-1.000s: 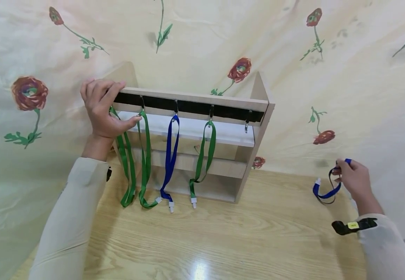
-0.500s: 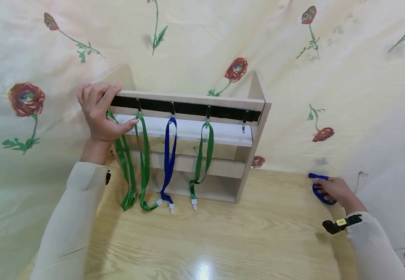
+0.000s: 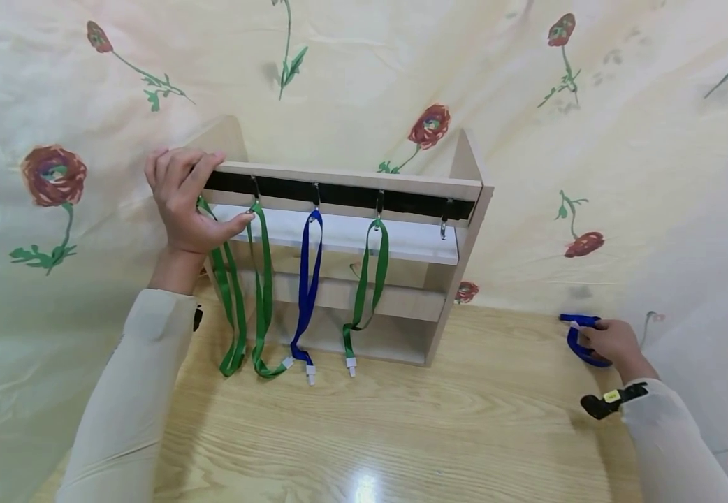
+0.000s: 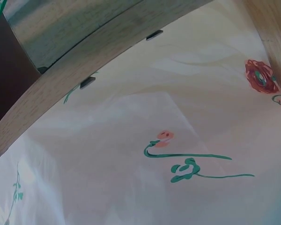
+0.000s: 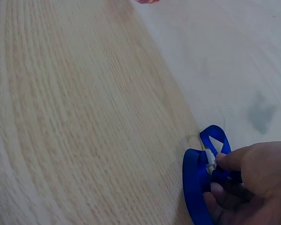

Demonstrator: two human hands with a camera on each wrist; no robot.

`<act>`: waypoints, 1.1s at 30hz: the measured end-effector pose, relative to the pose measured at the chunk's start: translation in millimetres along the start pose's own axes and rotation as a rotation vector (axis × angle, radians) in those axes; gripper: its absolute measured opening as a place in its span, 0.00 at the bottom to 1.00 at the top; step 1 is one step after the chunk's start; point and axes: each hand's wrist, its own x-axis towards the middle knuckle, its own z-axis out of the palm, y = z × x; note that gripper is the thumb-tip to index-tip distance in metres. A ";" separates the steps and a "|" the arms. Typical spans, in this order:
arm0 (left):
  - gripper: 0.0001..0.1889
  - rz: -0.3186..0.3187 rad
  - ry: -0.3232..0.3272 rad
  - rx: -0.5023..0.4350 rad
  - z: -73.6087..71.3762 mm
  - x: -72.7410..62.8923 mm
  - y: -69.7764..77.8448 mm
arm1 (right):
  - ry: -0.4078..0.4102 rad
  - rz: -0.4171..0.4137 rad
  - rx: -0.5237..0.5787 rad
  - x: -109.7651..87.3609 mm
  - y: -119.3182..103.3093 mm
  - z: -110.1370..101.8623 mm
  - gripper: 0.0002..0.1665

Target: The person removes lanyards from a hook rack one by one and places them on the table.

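Observation:
In the head view, my left hand (image 3: 182,199) grips the top left corner of a small wooden shelf (image 3: 402,300), its fingers over the upper edge. Its thumb reaches across the front, close to a hanging green lanyard (image 3: 264,293). Far to the right, my right hand (image 3: 615,344) pinches a bunched blue lanyard (image 5: 192,180) at its white plastic clip (image 5: 210,158), low by the wall. The right wrist view shows thumb and fingertips at the clip, with blue loops spreading to either side. The left hand itself is outside the left wrist view.
Metal hooks line the shelf's black strip (image 3: 348,194); the rightmost hook (image 3: 443,229) holds no lanyard. Another blue lanyard (image 3: 305,300) and further green lanyards (image 3: 364,293) hang on the others. Flowered cloth (image 3: 339,70) covers the wall behind the wooden tabletop (image 3: 464,419).
My right hand has come down and slightly left with the blue lanyard, which hung in a loop before and is now bunched near the tabletop. The left hand stays on the shelf.

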 end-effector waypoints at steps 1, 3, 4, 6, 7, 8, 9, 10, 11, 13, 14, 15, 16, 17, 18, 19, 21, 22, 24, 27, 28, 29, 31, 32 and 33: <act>0.52 0.000 0.001 0.000 0.2 0.0 0.1 | 0.004 -0.015 -0.007 -1.1 0.0 0.1 0.23; 0.52 0.000 0.002 0.002 0.0 0.5 0.1 | 0.012 -0.051 -0.053 -2.8 -0.5 1.2 0.25; 0.52 -0.001 0.003 0.004 -0.4 0.8 0.1 | 0.014 -0.070 -0.084 -3.4 -1.3 2.0 0.27; 0.52 -0.005 0.007 0.007 -1.7 1.5 0.3 | 0.018 -0.100 -0.146 -4.3 -3.1 3.8 0.31; 0.53 -0.006 0.010 0.007 -2.1 1.6 0.4 | 0.020 -0.115 -0.178 -4.5 -3.8 4.7 0.33; 0.53 -0.007 0.013 0.007 -2.5 1.6 0.6 | 0.025 -0.128 -0.214 -4.2 -3.9 5.5 0.33; 0.53 -0.007 0.014 0.007 -2.8 1.4 0.8 | 0.028 -0.136 -0.235 -4.0 -4.0 6.0 0.33; 0.53 -0.007 0.015 0.006 -3.0 1.1 1.0 | 0.035 -0.143 -0.257 -3.4 -3.6 6.5 0.31; 0.53 -0.007 0.016 0.004 -3.0 0.5 1.3 | 0.041 -0.145 -0.272 -2.9 -3.0 6.4 0.30; 0.52 -0.007 0.018 -0.002 -2.5 -0.6 2.0 | 0.039 -0.137 -0.288 -2.6 -2.6 5.3 0.29; 0.52 -0.008 0.018 -0.004 -2.2 -1.1 2.3 | 0.032 -0.126 -0.290 -2.2 -2.6 4.4 0.30; 0.52 -0.009 0.019 -0.006 -2.1 -1.5 2.9 | 0.026 -0.110 -0.292 -2.4 -2.6 3.7 0.30; 0.51 -0.009 0.020 -0.008 -1.8 -1.8 3.3 | 0.023 -0.095 -0.289 -2.7 -2.6 3.3 0.30; 0.51 -0.009 0.021 -0.010 -1.4 -1.9 3.7 | 0.022 -0.081 -0.282 -3.0 -2.6 3.2 0.31; 0.51 -0.010 0.022 -0.013 -1.1 -2.0 4.0 | 0.020 -0.065 -0.274 -3.4 -3.0 3.3 0.31; 0.51 -0.009 0.022 -0.014 -0.7 -2.0 4.2 | 0.023 -0.051 -0.270 -4.4 -3.8 3.4 0.32; 0.51 -0.009 0.022 -0.017 0.0 -2.3 4.7 | 0.040 -0.040 -0.267 -7.5 -4.5 3.4 0.32; 0.51 -0.008 0.020 -0.017 0.4 -2.5 4.6 | 0.049 -0.033 -0.261 -9.2 -4.8 3.1 0.32; 0.51 -0.007 0.018 -0.018 0.9 -2.9 4.8 | 0.061 -0.023 -0.248 -12.4 -5.8 1.3 0.31; 0.52 -0.007 0.018 -0.013 1.1 -2.7 5.3 | 0.080 -0.015 -0.204 -16.1 -5.7 -2.3 0.29; 0.52 -0.007 0.019 -0.011 1.0 -2.4 5.3 | 0.087 -0.016 -0.192 -16.8 -5.7 -3.6 0.28; 0.52 -0.008 0.021 -0.009 0.8 -1.9 5.5 | 0.088 -0.014 -0.183 -17.5 -6.2 -5.1 0.26; 0.52 -0.008 0.025 -0.007 0.4 -0.7 5.8 | 0.082 -0.002 -0.164 -18.9 -7.9 -8.8 0.22; 0.52 -0.008 0.026 -0.007 0.2 -0.2 5.9 | 0.083 0.003 -0.162 -19.9 -8.8 -10.6 0.20; 0.52 -0.009 0.027 -0.007 0.1 0.2 5.9 | 0.079 0.010 -0.158 -20.9 -10.2 -12.5 0.19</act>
